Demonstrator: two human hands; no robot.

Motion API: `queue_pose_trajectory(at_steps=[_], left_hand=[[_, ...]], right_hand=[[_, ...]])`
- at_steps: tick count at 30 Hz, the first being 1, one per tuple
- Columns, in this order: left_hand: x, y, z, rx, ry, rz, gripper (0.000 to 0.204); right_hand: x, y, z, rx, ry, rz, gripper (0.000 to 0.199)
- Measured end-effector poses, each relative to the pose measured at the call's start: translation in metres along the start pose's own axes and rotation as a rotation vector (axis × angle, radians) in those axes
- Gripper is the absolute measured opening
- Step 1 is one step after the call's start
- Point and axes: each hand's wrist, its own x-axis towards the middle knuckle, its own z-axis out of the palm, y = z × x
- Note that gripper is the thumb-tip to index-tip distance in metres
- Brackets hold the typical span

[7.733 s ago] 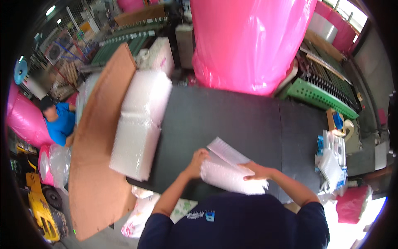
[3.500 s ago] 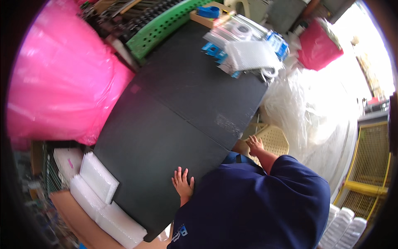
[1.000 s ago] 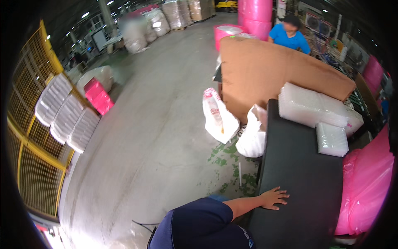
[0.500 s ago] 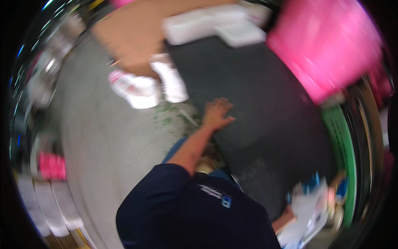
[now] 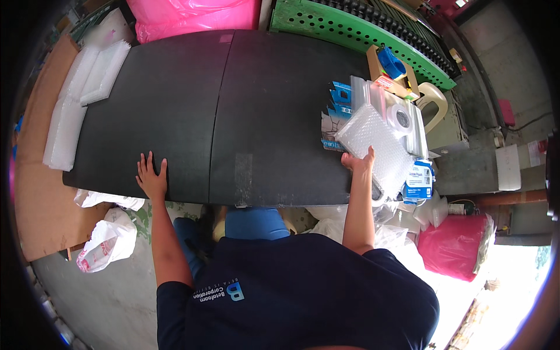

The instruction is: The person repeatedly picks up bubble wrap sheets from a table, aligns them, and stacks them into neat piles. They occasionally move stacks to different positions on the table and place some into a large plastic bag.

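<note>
My left hand point(image 5: 152, 179) lies palm down on the dark table point(image 5: 169, 111) near its front edge, fingers spread and holding nothing. At the table's right end, my right hand point(image 5: 359, 161) rests against the lower left edge of a clear bubble wrap sheet point(image 5: 378, 143). Its thumb and a finger stand apart; the other fingers are partly hidden. Beneath and beyond the sheet lie torn blue printed packaging point(image 5: 337, 119) and clear plastic bags point(image 5: 360, 90). A roll of tape point(image 5: 399, 118) sits beside the sheet, with a blue and white pack point(image 5: 419, 179) nearer me.
Folded bubble wrap point(image 5: 70, 125) lies at the table's left end beside brown cardboard point(image 5: 44, 169). Behind stand a pink wrapped bundle point(image 5: 195, 17) and a green perforated rail point(image 5: 326, 26). A small carton point(image 5: 402, 87) holds a blue tape roll point(image 5: 391, 63). A white bag point(image 5: 111, 242) is on the floor.
My view has turned right, bringing the whole table in front of me. My left hand now lies flat near the front edge. My right hand remains by the bubble wrap and packaging.
</note>
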Motion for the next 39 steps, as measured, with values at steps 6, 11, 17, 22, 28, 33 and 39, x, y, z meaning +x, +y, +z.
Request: queue_pose_trajectory(at_steps=[6, 11, 17, 22, 28, 33, 39], left_hand=[[0.002, -0.008, 0.003, -0.065, 0.039, 0.068, 0.056], [0.0, -0.014, -0.004, -0.341, 0.057, -0.163, 0.054], [-0.019, 0.118, -0.114, -1.048, 0.103, 0.183, 0.035], [-0.081, 0.199, -0.179, -1.161, -0.304, 0.371, 0.082], [-0.068, 0.191, -0.134, -1.141, -0.426, 0.137, 0.061], [-0.052, 0.188, -0.125, -1.202, -0.619, -0.086, 0.056], [-0.046, 0.18, -0.109, -1.236, -0.636, -0.116, 0.051]], right_hand=[[0.032, -0.004, 0.003, 0.181, -0.172, -0.13, 0.048], [-0.037, 0.069, 0.017, 0.016, -0.442, -0.278, 0.042], [-0.156, 0.169, 0.015, -0.679, -0.705, -0.879, 0.037], [-0.229, 0.184, 0.044, -1.566, -0.939, -1.266, 0.031], [-0.244, 0.193, 0.057, -2.033, -0.929, -1.154, 0.063], [-0.224, 0.199, 0.068, -2.036, -1.11, -0.963, 0.098], [-0.217, 0.208, 0.066, -1.969, -1.161, -0.813, 0.103]])
